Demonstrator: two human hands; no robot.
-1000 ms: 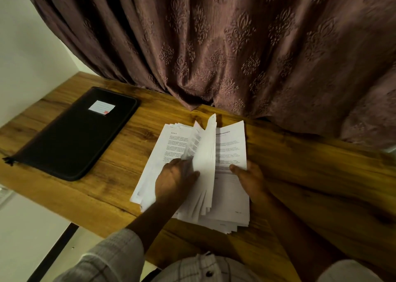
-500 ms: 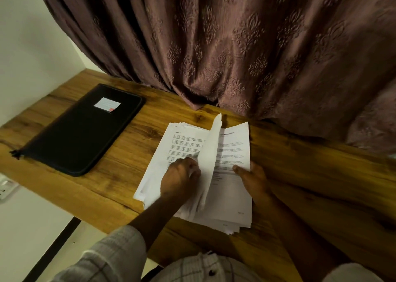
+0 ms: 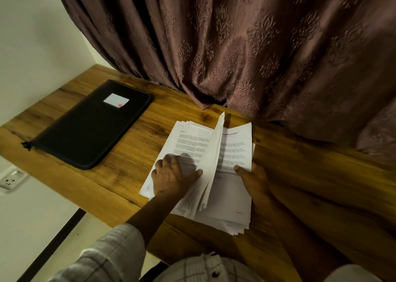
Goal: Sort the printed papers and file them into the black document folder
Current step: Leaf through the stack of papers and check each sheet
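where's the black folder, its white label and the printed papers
black document folder [image 3: 87, 129], head view, middle of its closed cover
white label [image 3: 116, 100], head view, centre of the label
printed papers [image 3: 235, 148], head view, text on the right top sheet

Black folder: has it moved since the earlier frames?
No. The black folder keeps its place along the wooden desk at its front-left edge; only the camera view shifted.

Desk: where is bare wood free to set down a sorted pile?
Free: the desk strip between the black folder and the papers; the wide wood right of the papers, up to the curtain. Crowded: the middle, where the left hand and right hand hold the papers.
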